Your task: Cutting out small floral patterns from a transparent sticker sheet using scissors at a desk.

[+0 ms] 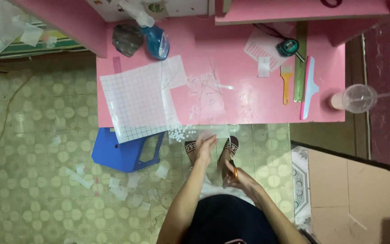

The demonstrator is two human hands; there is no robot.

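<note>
Film (pixel 204 97), clear with a white flower print, lies across the pink table (pixel 330 72) and hangs over its near edge. The left hand (pixel 205 147) pinches that hanging edge, fingers together on the film. The right hand (pixel 236 175) sits just near of it, fingers closed around orange-handled scissors (pixel 234 171); the blades are hard to make out. Below both hands are sandalled feet on the patterned floor (pixel 37 149).

Left on the table, a gridded sheet (pixel 134 101) overlaps the film and juts past the near edge above a blue stool (pixel 123 153). Far left stand a spray bottle (pixel 155 38) and a dark lump beside it. Right on the table lie an orange brush (pixel 286 83), a green ruler (pixel 300 68), a pink squeegee (pixel 309 88), a teal tape measure (pixel 289 46) and a clear cup (pixel 359 98) at the right edge. Paper scraps (pixel 120 190) litter the floor near the stool.
</note>
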